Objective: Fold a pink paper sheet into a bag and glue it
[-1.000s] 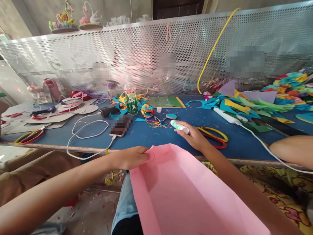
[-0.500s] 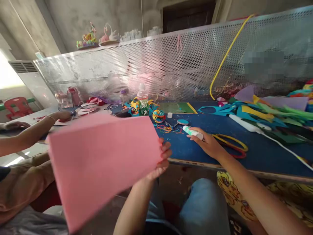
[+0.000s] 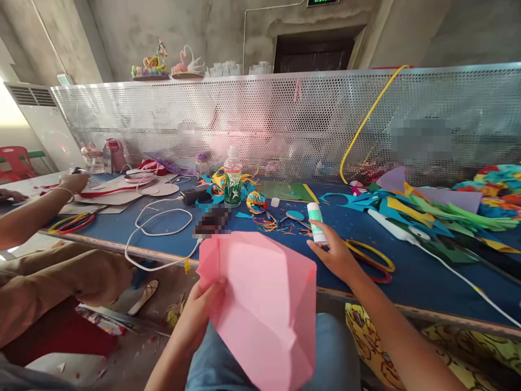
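My left hand [image 3: 200, 308] grips the left edge of a pink paper sheet [image 3: 264, 304], which is folded and held over my lap in front of the blue table [image 3: 407, 271]. My right hand [image 3: 334, 254] rests on the table and holds a green and white glue stick [image 3: 316, 223] upright, fingers wrapped around its lower part. Yellow and red rings [image 3: 372, 259] lie just right of that hand. A blurred phone [image 3: 211, 222] with a white cable [image 3: 157, 228] lies left of the paper's top.
A green-labelled bottle [image 3: 233, 176] stands mid-table by coloured paper scraps [image 3: 260, 206]. Heaps of coloured cut sheets [image 3: 439, 206] fill the right. A perforated metal screen [image 3: 260, 119] backs the table. Another person's arm [image 3: 36, 209] reaches over the left end.
The pink sheet swung from my left side back to the middle over my lap. My right hand stood the glue stick up from lying tilted.
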`<state>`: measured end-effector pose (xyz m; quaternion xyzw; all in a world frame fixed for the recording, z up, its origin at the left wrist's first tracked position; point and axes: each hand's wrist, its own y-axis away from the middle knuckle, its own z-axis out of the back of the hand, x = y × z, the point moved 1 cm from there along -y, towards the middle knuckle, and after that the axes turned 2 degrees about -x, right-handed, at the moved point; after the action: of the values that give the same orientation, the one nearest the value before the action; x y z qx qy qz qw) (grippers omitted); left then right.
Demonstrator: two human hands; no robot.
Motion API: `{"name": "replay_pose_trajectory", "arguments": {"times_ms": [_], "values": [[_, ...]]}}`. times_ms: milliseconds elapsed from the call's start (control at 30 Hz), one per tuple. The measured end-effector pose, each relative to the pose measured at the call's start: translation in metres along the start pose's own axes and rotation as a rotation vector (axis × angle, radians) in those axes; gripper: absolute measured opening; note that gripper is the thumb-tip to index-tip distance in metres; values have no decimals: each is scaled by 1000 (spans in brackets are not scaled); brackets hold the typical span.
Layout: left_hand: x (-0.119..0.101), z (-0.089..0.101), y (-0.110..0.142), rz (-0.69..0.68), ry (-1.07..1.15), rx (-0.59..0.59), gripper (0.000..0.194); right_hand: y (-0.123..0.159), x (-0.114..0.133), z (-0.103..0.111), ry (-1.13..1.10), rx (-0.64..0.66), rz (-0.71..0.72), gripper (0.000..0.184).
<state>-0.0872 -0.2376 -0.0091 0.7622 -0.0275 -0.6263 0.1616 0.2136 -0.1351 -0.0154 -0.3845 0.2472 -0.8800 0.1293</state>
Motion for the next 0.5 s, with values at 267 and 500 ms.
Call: {"name": "replay_pose_trajectory", "arguments": {"times_ms": [267,500], "values": [[17,18,22,249,199,-29,45,-4,-17,3,-282,-155,-83,51],[3,7,31,315,339,161,39,-4,-36,-1,-235,-191,-212,63]]}}
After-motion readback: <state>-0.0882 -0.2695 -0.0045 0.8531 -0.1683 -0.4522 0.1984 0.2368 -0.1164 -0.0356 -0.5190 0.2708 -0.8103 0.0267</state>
